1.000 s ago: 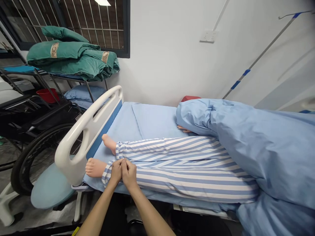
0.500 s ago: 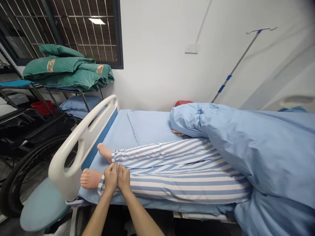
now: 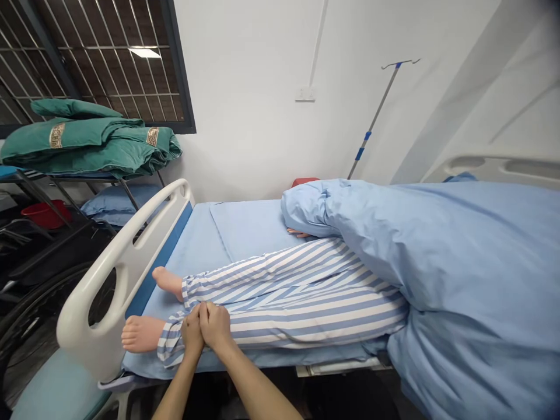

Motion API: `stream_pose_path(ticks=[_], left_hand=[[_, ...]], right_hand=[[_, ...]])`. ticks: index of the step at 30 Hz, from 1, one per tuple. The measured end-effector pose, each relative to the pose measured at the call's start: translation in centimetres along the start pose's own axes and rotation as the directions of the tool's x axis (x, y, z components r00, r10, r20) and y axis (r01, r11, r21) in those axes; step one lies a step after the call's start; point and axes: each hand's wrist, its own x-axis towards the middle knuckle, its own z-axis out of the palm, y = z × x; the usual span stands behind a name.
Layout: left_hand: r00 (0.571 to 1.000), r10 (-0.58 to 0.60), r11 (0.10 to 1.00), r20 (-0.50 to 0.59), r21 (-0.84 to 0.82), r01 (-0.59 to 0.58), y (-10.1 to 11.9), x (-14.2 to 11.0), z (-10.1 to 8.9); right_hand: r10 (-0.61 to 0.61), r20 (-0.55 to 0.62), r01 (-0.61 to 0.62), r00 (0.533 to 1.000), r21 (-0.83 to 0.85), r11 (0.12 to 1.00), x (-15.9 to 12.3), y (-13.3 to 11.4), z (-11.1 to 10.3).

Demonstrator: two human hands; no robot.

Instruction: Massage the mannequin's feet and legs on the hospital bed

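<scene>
My left hand [image 3: 192, 331] and my right hand [image 3: 215, 324] are closed side by side, knuckles touching, on the lower part of the near leg. Their curled fingers grip the blue-and-white striped pajama trousers [image 3: 306, 321] just above the near cuff; the fingertips are hidden. The trousers are on a figure that looks like a manikin, lying on its back. Its near foot [image 3: 142, 334] and far foot [image 3: 168, 282] stick out bare at the cuffs. A light blue quilt [image 3: 437, 251] covers its upper body, and a bit of its hand [image 3: 298, 233] shows at the quilt's edge.
A white footboard [image 3: 79, 318] rises at the left end of the bed, whose blue sheet [image 3: 245, 224] shows behind the legs. Beyond it are a wheelchair wheel [image 3: 26, 332] and folded green bedding [image 3: 87, 143]. An IV pole [image 3: 376, 116] stands by the wall.
The view has turned to the right, so the scene sits further left. Both closed hands have shifted slightly up the near leg, away from its foot, and press closer together.
</scene>
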Motion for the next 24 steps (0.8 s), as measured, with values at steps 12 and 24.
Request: stream_pose_path(ticks=[12,24], left_hand=[[0.999,-0.042,0.880,-0.022,-0.474,0.027,3.8,0.6,-0.2],[0.999,-0.046,0.995,-0.015,-0.087,0.045,2.6,-0.6,2.2]], right_hand=[[0.064,-0.017,-0.061,0.998,0.175,0.983,0.5,1.9,0.0],[-0.009,0.110,0.022,0.994,-0.116,0.993,1.0,2.6,-3.0]])
